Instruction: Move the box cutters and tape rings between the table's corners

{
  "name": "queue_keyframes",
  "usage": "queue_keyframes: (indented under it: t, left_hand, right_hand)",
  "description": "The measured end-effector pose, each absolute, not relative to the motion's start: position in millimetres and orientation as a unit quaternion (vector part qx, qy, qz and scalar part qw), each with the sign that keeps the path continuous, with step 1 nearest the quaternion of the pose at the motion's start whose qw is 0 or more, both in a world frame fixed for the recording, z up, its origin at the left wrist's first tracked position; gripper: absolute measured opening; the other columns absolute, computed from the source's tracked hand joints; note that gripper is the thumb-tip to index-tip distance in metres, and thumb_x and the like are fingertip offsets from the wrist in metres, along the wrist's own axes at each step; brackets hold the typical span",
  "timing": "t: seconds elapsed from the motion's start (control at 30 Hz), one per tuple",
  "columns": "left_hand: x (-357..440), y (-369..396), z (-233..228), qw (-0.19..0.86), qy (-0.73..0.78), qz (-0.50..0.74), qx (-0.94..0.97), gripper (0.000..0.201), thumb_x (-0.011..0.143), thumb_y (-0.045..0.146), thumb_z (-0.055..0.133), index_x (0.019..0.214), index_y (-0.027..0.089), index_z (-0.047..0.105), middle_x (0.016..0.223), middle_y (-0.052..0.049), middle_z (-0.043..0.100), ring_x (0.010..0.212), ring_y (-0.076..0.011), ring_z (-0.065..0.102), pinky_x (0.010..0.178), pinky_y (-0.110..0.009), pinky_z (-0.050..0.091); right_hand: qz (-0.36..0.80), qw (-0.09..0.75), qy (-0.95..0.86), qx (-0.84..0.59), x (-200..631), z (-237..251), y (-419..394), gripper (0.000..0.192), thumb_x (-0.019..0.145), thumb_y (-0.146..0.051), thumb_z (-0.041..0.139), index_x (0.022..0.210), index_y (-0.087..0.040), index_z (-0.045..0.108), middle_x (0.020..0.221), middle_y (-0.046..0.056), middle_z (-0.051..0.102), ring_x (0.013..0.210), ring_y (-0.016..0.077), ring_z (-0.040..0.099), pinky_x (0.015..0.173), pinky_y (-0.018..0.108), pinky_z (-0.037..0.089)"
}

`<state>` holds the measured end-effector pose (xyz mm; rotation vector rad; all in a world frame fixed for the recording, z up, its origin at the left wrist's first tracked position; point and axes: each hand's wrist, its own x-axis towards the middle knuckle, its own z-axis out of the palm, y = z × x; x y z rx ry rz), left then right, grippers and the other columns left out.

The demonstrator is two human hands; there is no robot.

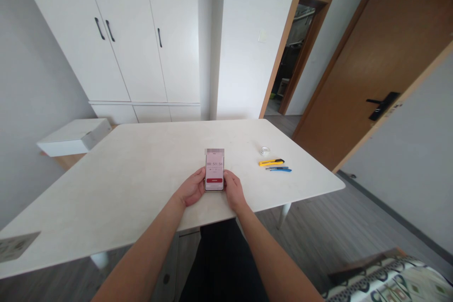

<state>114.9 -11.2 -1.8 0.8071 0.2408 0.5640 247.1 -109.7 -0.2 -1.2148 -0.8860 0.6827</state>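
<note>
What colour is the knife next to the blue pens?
Yellow with a black tip: the utility knife, seen in the head view.

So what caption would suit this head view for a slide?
Both hands, left and right, hold a phone over a white table.

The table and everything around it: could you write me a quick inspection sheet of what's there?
Surface: white table, pale and matte, on light legs.
Things in hand: phone held screen-up between both hands, showing a timer readout and a red button.
Clutter: yellow utility knife, blue utility knife right beside it, small clear tape roll just behind them; a printed sheet at the near left corner.
Hands: left hand and right hand grip the phone's lower edges.
Cables: nothing seen.
Surroundings: white wardrobe, white box by the left wall, brown door on the right, open doorway behind, patterned fabric at bottom right.
</note>
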Motion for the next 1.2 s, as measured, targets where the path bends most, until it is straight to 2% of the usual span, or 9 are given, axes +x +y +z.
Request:
queue_keyframes:
  t: [0.3, 0.53, 0.83, 1.2]
  left_hand:
    - [114.6, -11.6, -1.7, 0.871, 0.123, 0.271, 0.39, 0.035, 0.098, 0.035, 0.056, 0.127, 0.016, 0.062, 0.126, -0.014, 0.069, 0.12, -0.0255, 0.063, 0.107, -0.045, 0.047]
    - [115.4, -11.8, -0.8, 0.871, 0.128, 0.274, 0.388, 0.034, 0.098, 0.034, 0.056, 0.127, 0.016, 0.062, 0.124, -0.013, 0.07, 0.12, -0.0254, 0.063, 0.106, -0.045, 0.049]
    - [115.7, -11.8, -1.2, 0.87, 0.131, 0.274, 0.388, 0.035, 0.097, 0.034, 0.057, 0.126, 0.015, 0.062, 0.126, -0.014, 0.069, 0.119, -0.0259, 0.064, 0.104, -0.044, 0.05]
    - [114.2, -10.5, -4.1, 0.876, 0.107, 0.268, 0.387, 0.037, 0.097, 0.036, 0.057, 0.128, 0.016, 0.061, 0.128, -0.015, 0.068, 0.121, -0.0261, 0.063, 0.108, -0.045, 0.046]
  right_hand:
    - [0.303, 0.671, -0.386, -0.556, 247.3, -1.4, -108.8, 0.041, 0.091, -0.05, 0.048, 0.101, -0.02, 0.074, 0.089, 0.005, 0.074, 0.095, 0.0241, 0.063, 0.082, 0.034, 0.05]
    - [0.325, 0.689, -0.385, -0.521, 246.1, 1.7, -109.2, 0.037, 0.093, -0.046, 0.048, 0.098, -0.021, 0.074, 0.097, 0.004, 0.074, 0.097, 0.0225, 0.063, 0.087, 0.033, 0.049]
    - [0.307, 0.67, -0.393, -0.549, 247.8, 0.5, -110.7, 0.041, 0.092, -0.05, 0.046, 0.1, -0.021, 0.074, 0.088, 0.004, 0.073, 0.096, 0.024, 0.063, 0.082, 0.034, 0.05]
    - [0.297, 0.661, -0.387, -0.57, 246.6, 1.5, -111.5, 0.043, 0.092, -0.052, 0.045, 0.098, -0.021, 0.074, 0.088, 0.004, 0.073, 0.095, 0.0235, 0.063, 0.081, 0.033, 0.05]
